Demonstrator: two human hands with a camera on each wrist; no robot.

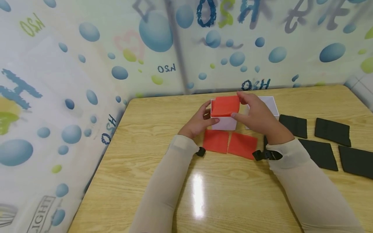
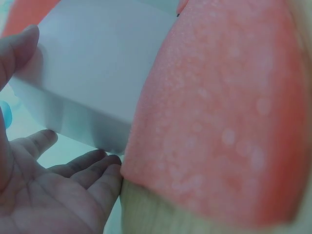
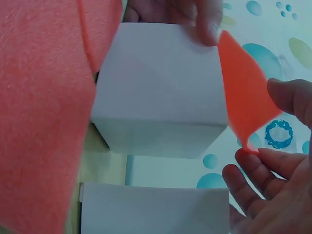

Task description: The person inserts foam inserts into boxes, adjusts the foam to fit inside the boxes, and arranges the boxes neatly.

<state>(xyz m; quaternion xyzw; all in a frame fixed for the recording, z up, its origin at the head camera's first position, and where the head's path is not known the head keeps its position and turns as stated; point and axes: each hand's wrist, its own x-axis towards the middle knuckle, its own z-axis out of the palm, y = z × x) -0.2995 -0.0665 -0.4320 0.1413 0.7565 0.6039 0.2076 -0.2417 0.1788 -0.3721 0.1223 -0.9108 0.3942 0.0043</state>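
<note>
A small white box [image 1: 223,123] stands on the table with a red cloth piece [image 1: 225,106] over its open top. My left hand [image 1: 199,121] grips the box's left side, thumb on the front wall. In the left wrist view that thumb [image 2: 22,48] lies on the white wall and the other fingertips reach its far side. My right hand [image 1: 257,113] holds the right edge of the red piece between thumb and fingers. The right wrist view shows this piece [image 3: 248,90] rising above the box, bent at the corner by the fingertips.
Two flat red pieces, a left one [image 1: 216,141] and a right one [image 1: 242,145], lie before the box. A second white box part [image 1: 269,105] stands behind my right hand. Several black pieces [image 1: 317,153] lie on the right. A patterned wall covering [image 1: 204,48] borders the wooden table [image 1: 140,155].
</note>
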